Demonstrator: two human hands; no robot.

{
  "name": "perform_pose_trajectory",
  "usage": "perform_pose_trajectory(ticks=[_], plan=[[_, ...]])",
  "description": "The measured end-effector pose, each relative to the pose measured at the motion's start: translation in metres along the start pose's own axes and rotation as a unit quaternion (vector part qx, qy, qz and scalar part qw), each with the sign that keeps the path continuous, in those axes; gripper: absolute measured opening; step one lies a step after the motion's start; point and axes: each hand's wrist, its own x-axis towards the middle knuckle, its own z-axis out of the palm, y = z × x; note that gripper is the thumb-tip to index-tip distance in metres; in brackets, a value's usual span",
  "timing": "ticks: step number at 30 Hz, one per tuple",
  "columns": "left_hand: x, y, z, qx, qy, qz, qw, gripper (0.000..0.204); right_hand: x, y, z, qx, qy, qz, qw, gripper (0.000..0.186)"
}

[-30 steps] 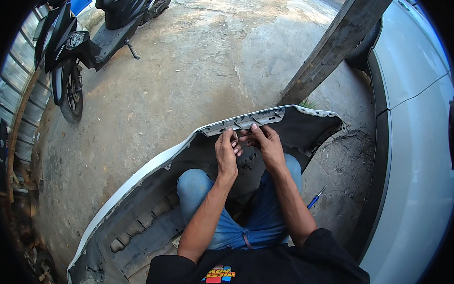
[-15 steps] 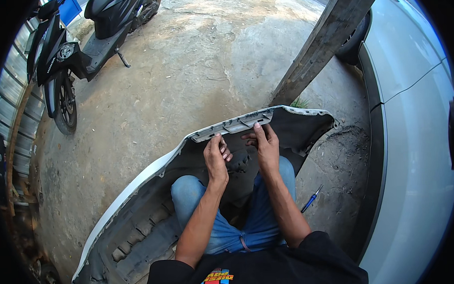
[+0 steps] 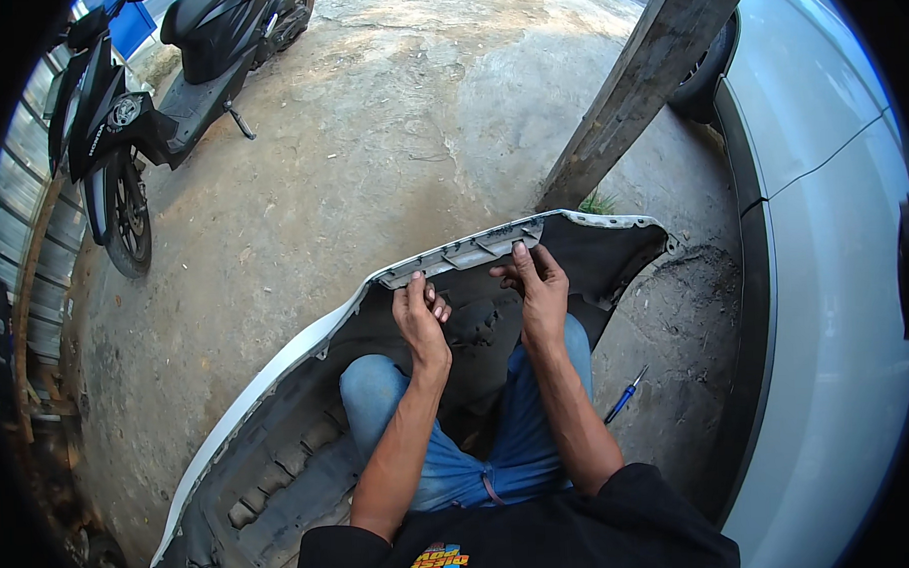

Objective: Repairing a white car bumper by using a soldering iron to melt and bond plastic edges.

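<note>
A car bumper, white outside and dark inside, lies across the ground around my legs with its hollow side toward me. Along its far edge runs a grey slotted bracket. Near the bracket's left end, my left hand presses its thumb on the strip, the other fingers curled. My right hand pinches the right end between thumb and forefinger, its remaining fingers bent. What the fingertips do behind the strip is hidden.
A slim blue-handled tool with a thin metal tip lies on the concrete at my right. Beyond the bumper stands a slanting wooden post. A pale car fills the right side; a black scooter is parked far left.
My left hand has slid a little leftward along the bracket. My right hand has shifted slightly right, its thumb still on the strip. The bumper lies nearly as before.
</note>
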Motion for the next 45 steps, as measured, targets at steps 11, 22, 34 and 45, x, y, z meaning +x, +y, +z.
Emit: perform_pose_trajectory(ticks=[11, 22, 34, 45], plan=[[-0.004, 0.000, -0.001, -0.024, -0.001, -0.004, 1.000, 0.023, 0.006, 0.004, -0.004, 0.022, 0.051, -0.023, 0.998, 0.033], [-0.001, -0.001, -0.004, -0.058, 0.040, 0.049, 0.996, 0.016, 0.012, 0.003, -0.018, 0.061, 0.053, -0.046, 0.996, 0.028], [-0.003, -0.003, -0.002, -0.043, 0.032, 0.075, 0.996, 0.017, 0.009, 0.003, -0.014, 0.074, 0.075, -0.044, 0.993, 0.028], [-0.002, -0.006, -0.005, -0.012, 0.022, 0.095, 0.995, 0.017, 0.008, 0.003, -0.010, 0.105, 0.081, -0.019, 0.991, 0.027]])
